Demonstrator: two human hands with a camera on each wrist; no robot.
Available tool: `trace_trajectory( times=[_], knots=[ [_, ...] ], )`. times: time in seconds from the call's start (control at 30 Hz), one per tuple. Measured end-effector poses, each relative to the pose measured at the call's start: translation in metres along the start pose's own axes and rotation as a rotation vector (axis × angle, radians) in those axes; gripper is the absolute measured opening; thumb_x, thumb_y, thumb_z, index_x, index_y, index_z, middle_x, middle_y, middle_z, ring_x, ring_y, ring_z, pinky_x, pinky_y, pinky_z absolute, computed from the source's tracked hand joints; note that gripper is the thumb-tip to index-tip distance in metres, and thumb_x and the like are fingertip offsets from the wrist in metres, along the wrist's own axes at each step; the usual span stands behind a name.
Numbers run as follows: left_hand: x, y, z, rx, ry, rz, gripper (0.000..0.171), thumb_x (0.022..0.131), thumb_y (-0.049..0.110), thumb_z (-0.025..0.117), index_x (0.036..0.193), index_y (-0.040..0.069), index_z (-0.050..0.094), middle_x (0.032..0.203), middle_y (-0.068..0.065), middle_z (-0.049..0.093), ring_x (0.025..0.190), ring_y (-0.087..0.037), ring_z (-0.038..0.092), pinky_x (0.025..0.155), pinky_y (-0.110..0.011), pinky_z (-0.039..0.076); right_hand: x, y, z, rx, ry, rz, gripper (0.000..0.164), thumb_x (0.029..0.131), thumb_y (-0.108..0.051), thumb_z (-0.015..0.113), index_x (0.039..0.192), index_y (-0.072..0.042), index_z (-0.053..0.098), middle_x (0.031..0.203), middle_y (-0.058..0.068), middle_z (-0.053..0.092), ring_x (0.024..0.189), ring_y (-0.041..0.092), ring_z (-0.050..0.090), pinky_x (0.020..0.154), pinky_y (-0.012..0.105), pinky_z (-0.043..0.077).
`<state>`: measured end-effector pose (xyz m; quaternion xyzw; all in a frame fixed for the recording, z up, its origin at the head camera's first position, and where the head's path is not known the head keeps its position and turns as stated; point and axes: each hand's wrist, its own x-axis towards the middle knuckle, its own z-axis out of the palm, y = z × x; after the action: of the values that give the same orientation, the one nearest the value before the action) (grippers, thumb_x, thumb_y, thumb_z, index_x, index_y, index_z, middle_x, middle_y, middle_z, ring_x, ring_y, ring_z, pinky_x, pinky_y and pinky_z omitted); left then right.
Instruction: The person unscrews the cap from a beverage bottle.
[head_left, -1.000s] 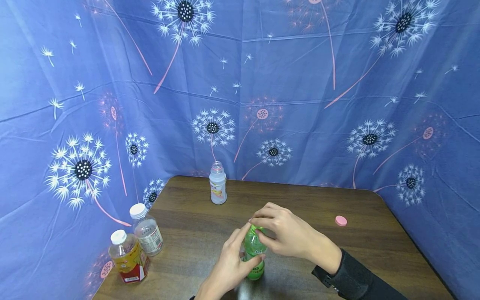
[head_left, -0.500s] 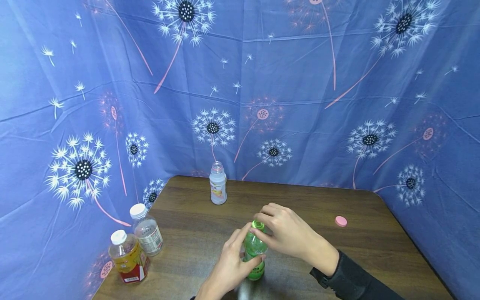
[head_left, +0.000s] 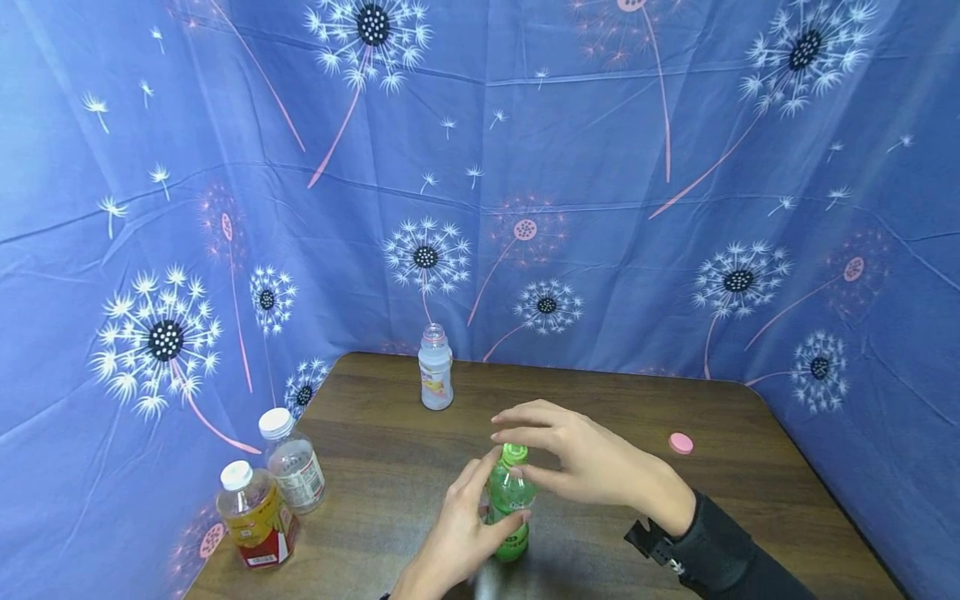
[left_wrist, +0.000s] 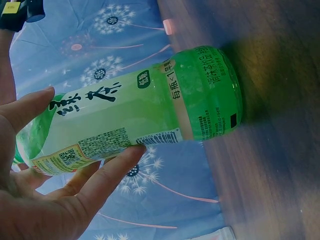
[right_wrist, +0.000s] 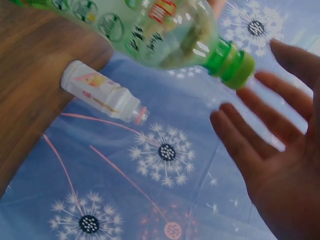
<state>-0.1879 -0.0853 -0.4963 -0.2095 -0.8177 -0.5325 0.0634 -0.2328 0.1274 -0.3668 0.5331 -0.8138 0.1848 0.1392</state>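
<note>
A green drink bottle (head_left: 510, 496) stands upright on the wooden table, with its green cap (right_wrist: 239, 71) on the neck. My left hand (head_left: 465, 521) holds the bottle from its left side, thumb on one side of the label and fingers round the other, as the left wrist view shows with the printed label (left_wrist: 105, 107). Around the top of the bottle is my right hand (head_left: 588, 458), its fingers spread and extended over the cap. The right wrist view has those fingertips (right_wrist: 227, 111) loose beside the cap, not gripping it.
Farther back stands a white bottle (head_left: 436, 371) with no cap. A pink cap (head_left: 681, 442) lies on the table (head_left: 600, 400) at the right. Two white-capped bottles are at the left: a clear one (head_left: 296, 467) and one with amber liquid (head_left: 258, 517). Blue dandelion cloth hangs behind.
My right hand's fingers have loosened from the green cap and spread out above it, and the wrist has shifted slightly right. The left hand and the bottle have stayed in place.
</note>
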Motion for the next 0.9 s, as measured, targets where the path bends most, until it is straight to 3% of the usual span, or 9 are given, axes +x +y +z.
trace_trajectory(
  times=[0.1,0.2,0.27,0.37,0.47,0.63,0.9],
  knots=[
    [0.001,0.0,-0.001,-0.01,-0.009,0.002,0.081,0.093,0.039,0.081,0.161,0.031,0.039,0.13,-0.002,0.059,0.118,-0.026,0.066,0.078,-0.037,0.065,0.001,0.003,-0.004,0.021,-0.062,-0.078,0.044,0.095,-0.007,0.074,0.136,-0.024,0.069,0.149,-0.005,0.059,0.14,0.018,0.054,0.106,0.038,0.055],
    [0.0,0.0,-0.001,-0.011,-0.016,0.003,0.081,0.093,0.04,0.08,0.161,0.025,0.039,0.133,-0.003,0.058,0.119,-0.028,0.065,0.078,-0.037,0.065,0.004,0.005,-0.005,0.012,-0.097,-0.142,0.048,0.09,0.005,0.069,0.13,-0.021,0.073,0.144,-0.005,0.063,0.136,0.017,0.057,0.105,0.036,0.056],
    [-0.001,0.0,-0.001,-0.016,-0.021,-0.002,0.081,0.094,0.04,0.08,0.161,0.021,0.039,0.135,-0.004,0.057,0.122,-0.029,0.064,0.079,-0.038,0.065,0.005,0.005,-0.005,0.018,-0.114,-0.16,0.047,0.089,0.009,0.066,0.126,-0.019,0.076,0.139,-0.004,0.066,0.131,0.015,0.06,0.102,0.031,0.056],
    [-0.001,0.001,-0.001,-0.026,-0.026,-0.011,0.079,0.094,0.04,0.08,0.161,0.025,0.04,0.136,-0.003,0.057,0.123,-0.028,0.063,0.081,-0.038,0.065,0.007,0.006,-0.005,0.041,-0.142,-0.155,0.045,0.088,0.011,0.066,0.122,-0.016,0.078,0.132,-0.002,0.07,0.124,0.014,0.064,0.098,0.025,0.057],
    [0.0,0.001,-0.001,-0.029,-0.027,-0.014,0.078,0.094,0.04,0.08,0.16,0.034,0.039,0.134,-0.002,0.057,0.122,-0.027,0.063,0.08,-0.039,0.065,0.008,0.007,-0.006,0.063,-0.161,-0.134,0.041,0.089,0.009,0.067,0.12,-0.017,0.079,0.129,-0.002,0.071,0.121,0.013,0.065,0.094,0.022,0.057],
    [0.0,0.001,-0.002,-0.034,-0.036,-0.024,0.08,0.094,0.041,0.08,0.161,0.039,0.036,0.132,-0.001,0.057,0.121,-0.026,0.064,0.08,-0.043,0.065,0.008,0.005,-0.005,0.05,-0.146,-0.106,0.03,0.095,-0.003,0.072,0.12,-0.019,0.078,0.125,-0.005,0.071,0.115,0.009,0.064,0.091,0.019,0.056],
    [-0.001,0.001,-0.002,-0.042,-0.036,-0.02,0.077,0.094,0.042,0.079,0.159,0.04,0.038,0.133,-0.001,0.057,0.12,-0.023,0.064,0.08,-0.042,0.066,0.012,0.002,0.002,-0.073,-0.099,-0.048,0.02,0.098,-0.023,0.076,0.118,-0.021,0.078,0.11,-0.011,0.067,0.099,0.002,0.06,0.083,0.016,0.053]
  ],
)
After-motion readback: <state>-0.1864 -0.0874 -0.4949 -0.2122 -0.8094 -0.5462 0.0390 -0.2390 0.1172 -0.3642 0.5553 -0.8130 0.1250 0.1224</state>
